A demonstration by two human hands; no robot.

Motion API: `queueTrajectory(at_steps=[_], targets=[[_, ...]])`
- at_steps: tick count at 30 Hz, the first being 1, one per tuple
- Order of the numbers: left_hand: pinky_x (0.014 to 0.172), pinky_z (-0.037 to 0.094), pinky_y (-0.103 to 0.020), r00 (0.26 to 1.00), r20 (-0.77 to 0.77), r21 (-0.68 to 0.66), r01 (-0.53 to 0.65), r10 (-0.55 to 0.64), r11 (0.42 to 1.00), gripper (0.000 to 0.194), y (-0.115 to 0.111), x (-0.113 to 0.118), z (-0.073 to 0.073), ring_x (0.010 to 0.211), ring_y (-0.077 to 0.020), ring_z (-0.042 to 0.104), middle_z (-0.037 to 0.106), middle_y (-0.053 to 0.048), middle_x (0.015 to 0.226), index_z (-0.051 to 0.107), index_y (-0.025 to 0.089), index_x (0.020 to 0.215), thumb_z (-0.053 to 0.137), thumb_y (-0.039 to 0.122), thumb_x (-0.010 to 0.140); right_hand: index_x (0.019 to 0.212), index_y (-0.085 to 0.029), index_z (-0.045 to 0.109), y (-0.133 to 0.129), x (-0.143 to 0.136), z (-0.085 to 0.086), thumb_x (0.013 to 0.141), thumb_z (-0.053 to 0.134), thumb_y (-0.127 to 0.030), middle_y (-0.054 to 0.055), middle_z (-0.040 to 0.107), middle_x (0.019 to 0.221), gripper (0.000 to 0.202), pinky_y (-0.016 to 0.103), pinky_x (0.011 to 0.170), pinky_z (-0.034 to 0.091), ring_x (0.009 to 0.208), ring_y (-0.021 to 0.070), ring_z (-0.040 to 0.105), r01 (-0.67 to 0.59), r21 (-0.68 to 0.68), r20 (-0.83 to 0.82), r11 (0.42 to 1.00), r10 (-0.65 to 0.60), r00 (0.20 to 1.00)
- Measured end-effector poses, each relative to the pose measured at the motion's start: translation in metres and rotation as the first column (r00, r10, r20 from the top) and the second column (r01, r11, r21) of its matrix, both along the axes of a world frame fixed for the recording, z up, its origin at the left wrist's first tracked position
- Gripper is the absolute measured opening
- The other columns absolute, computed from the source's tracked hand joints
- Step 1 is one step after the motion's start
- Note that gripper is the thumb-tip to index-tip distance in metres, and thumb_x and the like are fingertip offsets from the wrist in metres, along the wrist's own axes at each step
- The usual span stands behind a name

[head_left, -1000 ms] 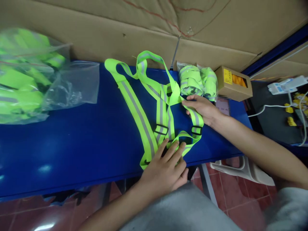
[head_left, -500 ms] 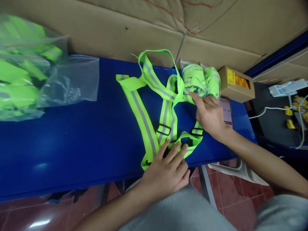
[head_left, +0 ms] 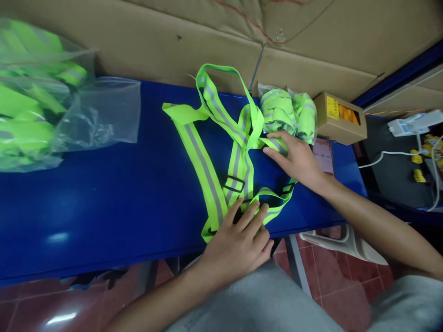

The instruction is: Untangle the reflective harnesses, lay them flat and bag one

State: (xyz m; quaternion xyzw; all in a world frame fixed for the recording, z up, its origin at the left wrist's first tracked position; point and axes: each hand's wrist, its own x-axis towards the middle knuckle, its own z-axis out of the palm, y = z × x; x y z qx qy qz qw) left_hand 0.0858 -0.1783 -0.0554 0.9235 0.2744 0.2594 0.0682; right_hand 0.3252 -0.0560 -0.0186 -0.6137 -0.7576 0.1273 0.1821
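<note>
A neon green strap harness (head_left: 204,168) with grey stripes and black buckles lies spread on the blue table. One strap loop stands up at its far end. My left hand (head_left: 238,237) rests with fingers spread on the near end of the straps, beside a buckle. On the right side, my right hand (head_left: 294,159) has thumb and fingers apart around a strap section, which lies between them; the underside of the fingers is partly hidden.
Plastic bags of green straps (head_left: 31,101) sit at the far left. Behind my right hand are two bagged strap rolls (head_left: 278,108), a cardboard box (head_left: 341,120) and a phone (head_left: 323,157). A white cable runs at the right.
The thumb and fingers of my right hand have parted, and the strap by them has shifted. My left hand stays almost where it was.
</note>
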Motion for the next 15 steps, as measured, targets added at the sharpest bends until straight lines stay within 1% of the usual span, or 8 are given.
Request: queueTrajectory(at_steps=[2,4,6,9,11,12,13,15], targets=[[0.120,0.043,-0.056,1.000,-0.015,0.040,-0.015,0.015,0.999,0.028,-0.001,0.002,0.000,0.133,-0.0288,0.065,0.070,-0.012,0.145,0.073,0.018,0.095,0.059,0.040,0.105,0.131,-0.022,0.069,0.002,-0.001,0.001,0.099,0.068,-0.046,0.013,0.075,0.133,0.039,0.049,0.101,0.054,0.120,0.0371,0.071,0.004,0.036,0.034,0.999,-0.005,0.999],[0.120,0.043,-0.057,0.999,-0.033,0.092,-0.027,0.030,0.995,0.027,-0.001,0.004,0.000,0.131,-0.0289,0.066,0.070,-0.013,0.145,0.074,0.017,0.099,0.061,0.040,0.106,0.127,-0.022,0.071,0.005,-0.002,0.003,0.099,0.068,-0.049,0.012,0.077,0.128,0.038,0.047,0.098,0.054,0.116,0.0355,0.072,0.011,0.033,-0.004,0.999,-0.010,1.000],[0.119,0.044,-0.057,0.998,-0.053,0.119,-0.029,0.035,0.992,0.027,-0.002,0.006,-0.001,0.129,-0.0288,0.067,0.071,-0.013,0.143,0.075,0.017,0.101,0.061,0.040,0.106,0.116,-0.023,0.074,0.009,-0.003,0.005,0.101,0.063,-0.059,0.009,0.080,0.110,0.040,0.043,0.088,0.055,0.102,0.0313,0.074,0.055,-0.050,-0.157,0.997,-0.062,0.986],[0.116,0.049,-0.058,0.995,-0.089,0.113,-0.030,0.040,0.993,0.030,-0.003,0.008,0.001,0.129,-0.0292,0.066,0.071,-0.014,0.142,0.075,0.016,0.103,0.060,0.042,0.107,0.096,-0.023,0.074,0.016,-0.003,0.006,0.095,0.067,-0.067,0.006,0.079,0.092,0.045,0.038,0.078,0.056,0.089,0.0262,0.073,0.106,-0.252,-0.402,0.962,-0.204,0.893],[0.114,0.051,-0.059,0.993,-0.112,0.123,-0.032,0.046,0.992,0.035,-0.003,0.008,0.003,0.129,-0.0301,0.066,0.071,-0.015,0.143,0.076,0.016,0.106,0.059,0.046,0.107,0.093,-0.022,0.073,0.021,-0.001,0.005,0.087,0.079,-0.059,0.006,0.079,0.094,0.038,0.038,0.081,0.057,0.091,0.0257,0.073,0.097,-0.351,-0.464,0.931,-0.263,0.846],[0.113,0.053,-0.059,0.992,-0.118,0.137,-0.032,0.048,0.990,0.037,-0.003,0.008,0.005,0.128,-0.0304,0.066,0.071,-0.015,0.143,0.076,0.015,0.108,0.058,0.048,0.108,0.094,-0.022,0.073,0.023,0.000,0.004,0.084,0.083,-0.052,0.006,0.080,0.096,0.033,0.039,0.083,0.057,0.093,0.0258,0.073,0.089,-0.373,-0.463,0.924,-0.269,0.844],[0.112,0.053,-0.059,0.992,-0.120,0.152,-0.031,0.050,0.988,0.039,-0.004,0.007,0.006,0.128,-0.0304,0.066,0.071,-0.015,0.142,0.076,0.015,0.111,0.057,0.049,0.108,0.096,-0.022,0.073,0.024,0.001,0.002,0.084,0.083,-0.045,0.007,0.080,0.099,0.028,0.041,0.086,0.058,0.095,0.0261,0.074,0.084,-0.371,-0.445,0.925,-0.256,0.858],[0.111,0.054,-0.057,0.992,-0.115,0.175,-0.023,0.044,0.984,0.039,-0.004,0.007,0.008,0.127,-0.0297,0.065,0.072,-0.014,0.142,0.076,0.015,0.116,0.056,0.048,0.109,0.102,-0.021,0.073,0.023,0.003,0.000,0.087,0.077,-0.034,0.009,0.080,0.107,0.020,0.044,0.093,0.058,0.101,0.0273,0.074,0.072,-0.292,-0.352,0.954,-0.177,0.919]])
